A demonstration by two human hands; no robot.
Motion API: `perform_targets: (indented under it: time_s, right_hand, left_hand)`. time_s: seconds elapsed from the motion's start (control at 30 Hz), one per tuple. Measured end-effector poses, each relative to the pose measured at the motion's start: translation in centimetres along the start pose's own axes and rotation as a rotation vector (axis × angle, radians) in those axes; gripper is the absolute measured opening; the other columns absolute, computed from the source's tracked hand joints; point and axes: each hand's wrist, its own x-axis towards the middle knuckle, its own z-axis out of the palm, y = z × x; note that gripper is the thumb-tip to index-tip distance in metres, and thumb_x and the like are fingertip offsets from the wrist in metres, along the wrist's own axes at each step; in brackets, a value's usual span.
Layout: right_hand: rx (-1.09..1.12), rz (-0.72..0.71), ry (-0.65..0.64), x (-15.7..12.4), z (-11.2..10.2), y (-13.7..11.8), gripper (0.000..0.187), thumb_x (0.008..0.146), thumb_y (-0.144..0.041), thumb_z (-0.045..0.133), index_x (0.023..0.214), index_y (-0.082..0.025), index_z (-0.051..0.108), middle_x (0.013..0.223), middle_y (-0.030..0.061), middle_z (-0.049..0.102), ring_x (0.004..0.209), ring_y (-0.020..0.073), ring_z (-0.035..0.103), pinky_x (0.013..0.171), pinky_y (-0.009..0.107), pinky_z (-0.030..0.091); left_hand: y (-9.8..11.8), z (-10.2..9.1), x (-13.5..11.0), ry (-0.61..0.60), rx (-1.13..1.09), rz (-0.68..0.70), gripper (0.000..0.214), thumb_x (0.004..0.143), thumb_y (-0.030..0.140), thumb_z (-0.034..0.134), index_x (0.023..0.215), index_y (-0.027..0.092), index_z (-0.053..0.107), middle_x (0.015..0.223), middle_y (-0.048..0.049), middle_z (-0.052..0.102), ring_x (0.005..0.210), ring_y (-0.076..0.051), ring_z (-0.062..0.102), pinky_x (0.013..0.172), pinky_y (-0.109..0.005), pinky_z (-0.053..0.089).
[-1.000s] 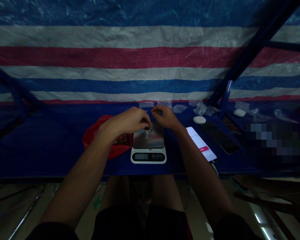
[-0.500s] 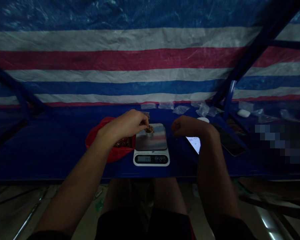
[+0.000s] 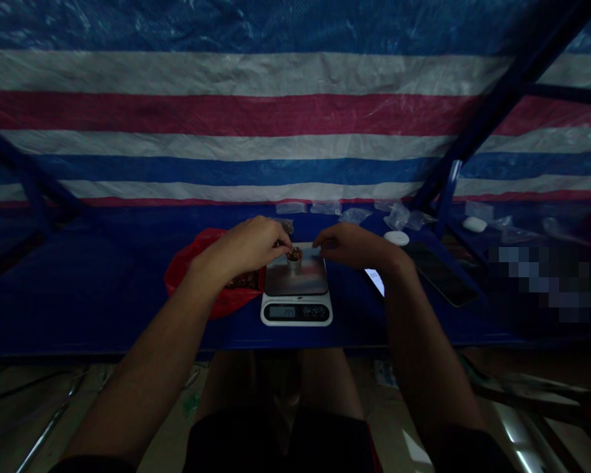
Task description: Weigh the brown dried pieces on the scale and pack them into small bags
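Observation:
A small pale cup [image 3: 294, 263] filled with brown pieces stands on the metal plate of a white digital scale [image 3: 297, 323]. My left hand [image 3: 261, 242] reaches in from the left, thumb and forefinger pinched at the cup's upper left edge; what lies between the fingertips is too small to make out. On the other side, my right hand [image 3: 347, 244] hovers by the plate's right rear corner. Its fingers are bent and a little apart, pointing toward the cup without touching it. Under my left wrist lies an open red bag [image 3: 180, 266] with more brown pieces inside, partly hidden.
Several clear plastic bags [image 3: 355, 215] lie along the back, before a striped tarp [image 3: 295, 115]. A lit phone [image 3: 374, 281] is partly covered by my right forearm. Beyond it are a dark phone [image 3: 446, 276], a white round lid-like item [image 3: 396, 238] and blue frame bars [image 3: 473, 135].
My right hand has moved left, from above the lit phone to the scale's edge near the cup. My left hand stays at the cup.

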Motion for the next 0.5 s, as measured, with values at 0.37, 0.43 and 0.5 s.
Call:
perform_targets:
  time_s: [0.37,0.43,0.5]
  right_hand:
    - [0.024,-0.128,-0.081,2.9,1.8,-1.0,0.032,0.085,-0.011,0.064,0.102,-0.022,0.089,0.095,0.0038,0.085,0.081,0.0174,0.074,0.070,0.025,0.048]
    - [0.027,-0.124,-0.102,2.9,1.7,-0.9,0.029,0.084,-0.012,0.063,0.097,-0.020,0.088,0.089,0.0034,0.084,0.077,0.0168,0.072,0.069,0.026,0.047]
    - [0.029,-0.113,-0.126,2.9,1.6,-0.8,0.028,0.083,-0.012,0.062,0.093,-0.019,0.088,0.084,0.0029,0.082,0.075,0.0162,0.071,0.067,0.026,0.046]
  left_hand:
    - [-1.8,-0.9,-3.1,0.014,-0.024,-0.104,0.035,0.101,0.036,0.057,0.119,0.022,0.084,0.117,-0.0089,0.084,0.101,-0.025,0.077,0.089,-0.035,0.054]
    - [-2.3,-1.2,-4.1,0.003,-0.011,-0.134,0.036,0.100,0.037,0.055,0.116,0.023,0.084,0.113,-0.0073,0.084,0.097,-0.024,0.077,0.086,-0.033,0.054]
    - [-2.8,-1.3,-5.1,-0.010,-0.003,-0.149,0.037,0.100,0.037,0.052,0.114,0.023,0.083,0.112,-0.0059,0.084,0.096,-0.023,0.077,0.085,-0.032,0.054]
